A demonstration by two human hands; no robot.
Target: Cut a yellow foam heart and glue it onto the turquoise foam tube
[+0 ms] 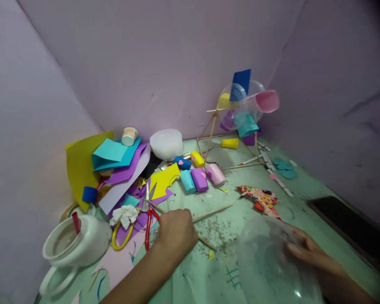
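Note:
My left hand [178, 231] is closed in a fist low over the table. Thin wooden sticks [213, 212] come out on both sides of it, and the fingers seem wrapped round at least one; the grip itself is hidden. Close by on the left lie scissors [148, 219] with red and yellow handles, partly open. At the lower right, my right hand [310, 249] grips the rim of a translucent plastic bowl [269, 257], thumb on the near side. The bowl is tilted and slightly blurred.
Small coloured paper-covered cups [199, 179] lie mid-table. Behind stands a stick frame with a cup wheel [240, 105]. Left are coloured papers [114, 152] and a white mug-like pot [88, 240]. A white bowl [166, 143], patterned paper piece [261, 198] and dark phone [348, 228] sit around.

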